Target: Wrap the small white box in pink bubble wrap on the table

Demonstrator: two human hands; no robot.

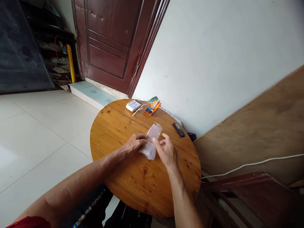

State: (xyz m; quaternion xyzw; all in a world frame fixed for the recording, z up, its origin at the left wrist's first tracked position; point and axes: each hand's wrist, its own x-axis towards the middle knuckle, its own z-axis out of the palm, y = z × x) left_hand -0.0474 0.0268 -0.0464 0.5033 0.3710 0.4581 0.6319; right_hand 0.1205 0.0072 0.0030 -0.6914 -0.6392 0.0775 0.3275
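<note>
A crumpled piece of clear bubble wrap (pixel 150 150) lies over the middle of the round wooden table (pixel 142 190), between my hands. My left hand (pixel 137 142) holds its left side, fingers closed on the edge. On the right, my right hand (pixel 167 149) is raised over the wrap with thumb and fingers apart; the thumb tip is at the wrap's right side. Whether the thumb touches the plastic I cannot tell.
Toward the table's back are a white device (pixel 133 105) with a white cable and an orange item (pixel 152 108). A dark remote-like object (pixel 179 129) lies near the right edge, by the wall. A maroon door (pixel 109 41) stands behind.
</note>
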